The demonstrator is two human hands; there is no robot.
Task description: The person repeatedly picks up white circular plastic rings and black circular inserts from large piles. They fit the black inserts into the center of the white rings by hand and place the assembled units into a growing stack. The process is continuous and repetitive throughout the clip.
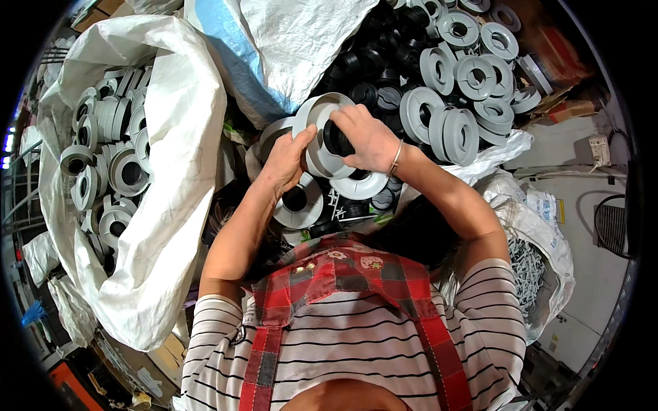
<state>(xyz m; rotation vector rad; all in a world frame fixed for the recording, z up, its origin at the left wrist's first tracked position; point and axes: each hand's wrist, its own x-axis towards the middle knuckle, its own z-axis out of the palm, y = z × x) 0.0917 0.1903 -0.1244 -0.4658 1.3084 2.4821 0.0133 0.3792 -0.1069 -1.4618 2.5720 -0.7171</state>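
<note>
In front of my chest, my left hand [286, 159] is closed on the rim of a grey plastic flanged ring [321, 159], thumb on its near face. My right hand [370, 138] is curled over a black round plastic piece [335, 140] at the middle of that ring. My right fingertips are partly hidden behind the black piece. Just below the hands lie more grey flanged rings, one [301, 205] under my left wrist and another [360, 183] under my right. Loose black round pieces [385, 198] lie beside them.
At the left, an open white woven sack [188, 205] holds many grey rings. A white and blue sack [288, 48] lies ahead. Heaps of black pieces [370, 58] and grey rings [474, 77] spread at the far right. A bag of thin grey strips [526, 274] stands by my right elbow.
</note>
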